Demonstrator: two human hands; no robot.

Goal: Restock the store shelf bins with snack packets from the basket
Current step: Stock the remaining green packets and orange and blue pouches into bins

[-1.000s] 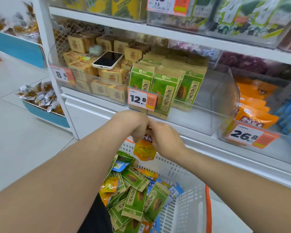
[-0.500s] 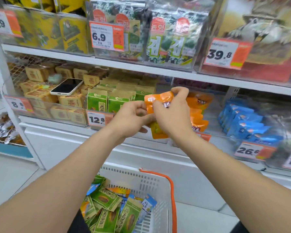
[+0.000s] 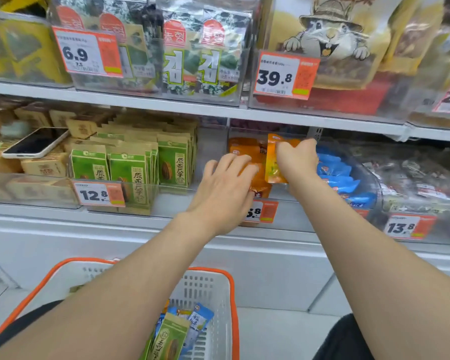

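Right hand (image 3: 296, 159) pinches orange packet (image 3: 275, 165) upright over bin (image 3: 283, 196); left hand (image 3: 226, 188), flat, holds stack (image 3: 244, 149) down. Slot packet in beside stack, label forward

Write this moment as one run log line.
phase: placing | right hand: grips orange packet | left hand: open, on orange packet stack in bin | basket: green packet, blue packet inside

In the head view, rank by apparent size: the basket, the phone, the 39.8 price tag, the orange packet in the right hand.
1. Basket, by far the largest.
2. 39.8 price tag.
3. Phone and orange packet look alike; the right hand hides part of the packet, so I won't rank them.
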